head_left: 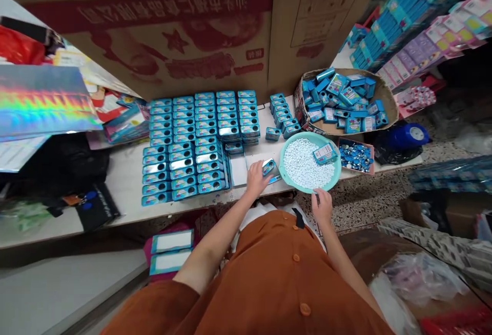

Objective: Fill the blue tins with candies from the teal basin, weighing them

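My left hand [257,180] is closed on a small blue tin [268,166] with a dark round hole in its top, at the table's front edge. Under and beside that tin lies another flat blue piece [274,179], partly hidden. A round teal basin [283,175] full of small white pellets [307,163] stands to the right. On the pellets rests a blue tin [325,153] with a printed white panel. My right hand [322,206] is at the basin's front rim, its fingers curled over the edge.
Rows of upright blue tins [184,166] fill the table's left-centre. A cut-down carton [300,114] at the back right holds jumbled blue tins; beside the basin, a small box [355,155] holds shiny blue and silver caps. A large cardboard box [172,33] stands behind.
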`<state>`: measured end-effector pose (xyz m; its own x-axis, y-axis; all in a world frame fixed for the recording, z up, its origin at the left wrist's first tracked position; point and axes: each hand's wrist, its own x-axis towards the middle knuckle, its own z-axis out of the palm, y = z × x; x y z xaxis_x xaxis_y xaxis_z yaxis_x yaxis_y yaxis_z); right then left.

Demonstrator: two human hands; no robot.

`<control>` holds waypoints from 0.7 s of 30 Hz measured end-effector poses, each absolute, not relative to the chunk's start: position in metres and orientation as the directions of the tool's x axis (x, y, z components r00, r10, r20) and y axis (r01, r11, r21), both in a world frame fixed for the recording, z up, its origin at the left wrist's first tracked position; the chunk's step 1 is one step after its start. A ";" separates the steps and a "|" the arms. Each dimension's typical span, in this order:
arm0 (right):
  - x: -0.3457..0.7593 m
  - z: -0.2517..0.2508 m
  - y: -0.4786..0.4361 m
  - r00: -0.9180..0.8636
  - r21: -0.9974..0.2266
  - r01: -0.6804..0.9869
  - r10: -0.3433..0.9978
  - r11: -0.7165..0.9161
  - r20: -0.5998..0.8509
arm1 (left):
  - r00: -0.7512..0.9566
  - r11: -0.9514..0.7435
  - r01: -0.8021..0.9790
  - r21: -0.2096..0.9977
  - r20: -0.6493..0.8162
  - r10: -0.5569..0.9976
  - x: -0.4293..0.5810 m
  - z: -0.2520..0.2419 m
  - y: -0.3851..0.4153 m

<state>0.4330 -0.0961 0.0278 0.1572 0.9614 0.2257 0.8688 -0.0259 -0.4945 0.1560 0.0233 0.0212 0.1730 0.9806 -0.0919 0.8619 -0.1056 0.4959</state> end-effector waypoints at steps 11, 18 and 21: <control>0.428 0.019 -0.135 0.275 -0.495 0.862 0.924 -0.114 0.267 | 0.264 -0.198 0.956 0.217 -0.336 0.904 0.121 0.046 0.058; 0.429 0.007 -0.114 0.239 -0.525 0.848 0.938 -0.075 0.251 | 0.107 -0.105 0.994 0.026 -0.322 0.941 0.061 0.068 0.089; 0.427 0.013 -0.100 0.241 -0.554 0.829 0.941 -0.072 0.238 | 0.063 -0.074 0.997 -0.018 -0.348 0.935 0.061 0.058 0.105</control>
